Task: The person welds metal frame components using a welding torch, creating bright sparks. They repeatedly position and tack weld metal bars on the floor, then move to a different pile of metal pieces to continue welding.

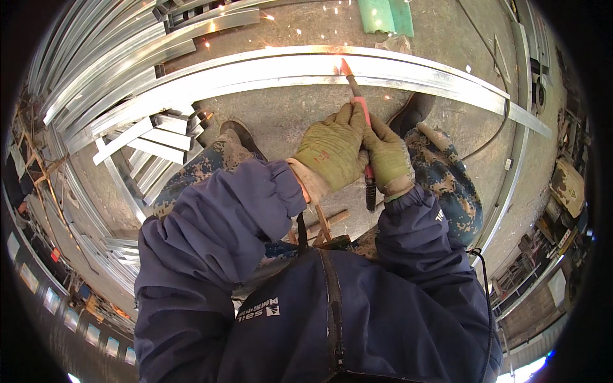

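A welding torch (pixel 361 104) with a red handle and a dark neck points away from me. Its glowing tip meets a long, bright metal beam (pixel 255 71) that lies across in front of my feet. Orange sparks fly beyond that contact. My left hand (pixel 330 148), in a worn green glove, has its fingers closed at the front of the handle. Around the rear part, my right hand (pixel 388 158) is wrapped in a matching glove. The black ribbed cable end (pixel 371 193) sticks out below it. Part of the handle is hidden by the gloves.
Long metal profiles (pixel 121 64) are stacked at the far left. Short cut pieces (pixel 156 137) lie in a pile beside my left leg. A green sheet (pixel 385 16) rests beyond the beam, and a dark cable (pixel 504 121) curves over the floor at right.
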